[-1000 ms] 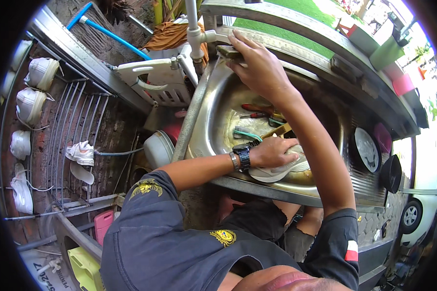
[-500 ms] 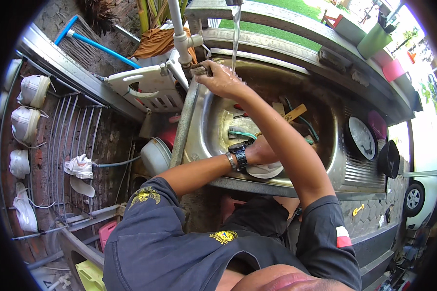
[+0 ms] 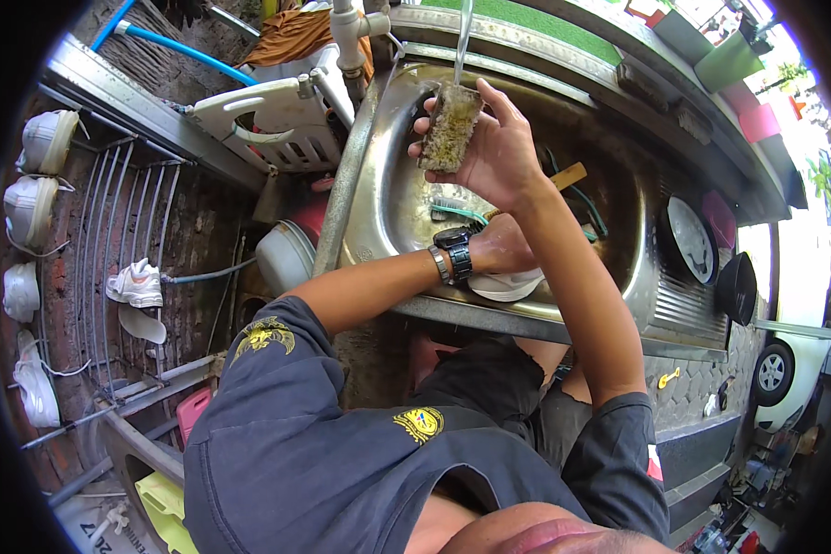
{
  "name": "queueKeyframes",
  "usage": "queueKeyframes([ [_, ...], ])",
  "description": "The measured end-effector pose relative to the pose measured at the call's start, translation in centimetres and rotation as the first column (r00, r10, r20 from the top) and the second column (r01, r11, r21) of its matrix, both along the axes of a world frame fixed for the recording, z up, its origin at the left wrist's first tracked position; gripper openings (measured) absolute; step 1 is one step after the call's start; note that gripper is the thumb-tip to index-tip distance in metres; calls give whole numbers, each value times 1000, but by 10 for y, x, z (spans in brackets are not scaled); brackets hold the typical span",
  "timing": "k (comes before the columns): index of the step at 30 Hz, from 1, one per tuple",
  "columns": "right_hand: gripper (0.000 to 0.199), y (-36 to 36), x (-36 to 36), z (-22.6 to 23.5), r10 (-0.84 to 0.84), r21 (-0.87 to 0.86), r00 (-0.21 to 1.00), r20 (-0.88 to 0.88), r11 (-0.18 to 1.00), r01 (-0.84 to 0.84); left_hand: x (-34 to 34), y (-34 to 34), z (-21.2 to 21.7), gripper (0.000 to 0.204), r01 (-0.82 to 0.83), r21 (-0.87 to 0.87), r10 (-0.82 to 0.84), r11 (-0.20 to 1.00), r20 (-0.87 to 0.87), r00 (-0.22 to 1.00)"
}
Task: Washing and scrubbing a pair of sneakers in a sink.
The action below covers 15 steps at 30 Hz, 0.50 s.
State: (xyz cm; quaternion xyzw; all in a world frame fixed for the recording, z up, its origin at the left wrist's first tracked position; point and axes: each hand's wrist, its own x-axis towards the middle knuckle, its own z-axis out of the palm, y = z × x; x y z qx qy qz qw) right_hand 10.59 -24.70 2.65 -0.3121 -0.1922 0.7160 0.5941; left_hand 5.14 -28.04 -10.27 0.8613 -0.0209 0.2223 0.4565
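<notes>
1. Metal sink [image 3: 392,166] with a ribbed drainboard [image 3: 688,328] on its right forms the worktop. A wire rack [image 3: 102,240] and several pale shoes [image 3: 35,210] are at the far left of my view.

2. Right grip [image 3: 494,162]: clamped on a scrub brush [image 3: 451,129], held above the sink with its yellowish bristles toward the camera. A water stream [image 3: 464,42] descends to the upper end of the brush.

3. Left grip [image 3: 508,243]: placed over a pale shoe [image 3: 506,285] in the near part of the sink. The right forearm hides part of this grip; I cannot tell whether its fingers are apart or together.

4. Loose tools: a green-handled brush [image 3: 458,211] lies in the sink, beyond the shoe.

5. Progress: I judge the work to be partway through. The water is running, the scrub brush is apart from the shoe, and the shoe is not yet out of the sink.

6. Limit: the shoe is largely covered, so I cannot tell how much of its surface is finished or what remains.
</notes>
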Motion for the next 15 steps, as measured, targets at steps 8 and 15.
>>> queueKeyframes([
  [8, 64, 0, 17, 3, -2, 56, 1000, 13, 998, 1, 2, 1, -5, 25, 52, -52, -54, 997, -21, 998],
  [15, 65, 11, 31, 15, 14, 132, 1000, 26, 991, -17, -6, -2, 22, 43, -43, -29, 38, 999, -137, 990],
])
